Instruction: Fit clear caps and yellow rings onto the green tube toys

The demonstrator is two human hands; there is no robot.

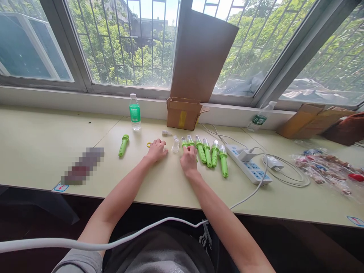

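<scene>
1. Presently, risk no. 1: the R hand [189, 159] is working at the left end of the row of green tubes [207, 154]. The row is lying on the counter [42, 144] in front of a cardboard box [183, 113], w/ tubes side by side, touching or nearly so. Judgement: a sideways nudge could be sending the round tubes rolling toward the power strip [249, 166] just beside them.
2. Risk no. 2: a clear cap [175, 145] is standing between the two hands, near both. Judgement: either hand shifting inward could be tipping it.
3. Risk no. 3: a white cable [167, 218] is hanging across the lap under the forearms. Judgement: an elbow drawing back could be snagging it.
4. L hand [157, 149] is lying palm down on the counter, fingers loosely bent, w/ a yellow ring [149, 144] just beside its outer edge. Grip is lying slack, nothing showing in it.
5. R hand is lying palm down, fingers curling over the lower ends of the leftmost tubes. Grip: cannot tell whether it is closing on one.
6. Both bare forearms are reaching fwd and converging toward mid-counter. A lone green tube [123, 145] is lying well apart, left of the L hand.
</scene>
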